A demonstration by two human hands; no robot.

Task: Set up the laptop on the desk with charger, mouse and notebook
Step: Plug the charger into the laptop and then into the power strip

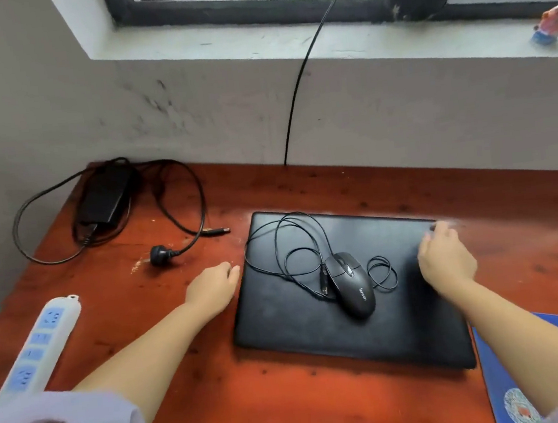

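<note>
A white power strip [34, 350] lies at the desk's [195, 409] left edge, the charger [106, 198] at the far-left corner. The left hand [213, 287], fingers loosely curled and empty, touches the closed laptop's [300, 329] left edge. The mouse [350, 284] sits on the lid. The right hand [446, 257] rests open at its far-right corner; bare wood lies ahead.

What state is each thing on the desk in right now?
Laptop: closed, flat on the desk.
Mouse: on the laptop lid, cable loose, USB plug free.
Charger: at the far left corner, unplugged, both ends lying loose.
Power strip: at the left edge, nothing plugged in.
Notebook: closed, right of the laptop.
Left hand: at the laptop's left edge.
Right hand: on the lid, holding nothing.
</note>
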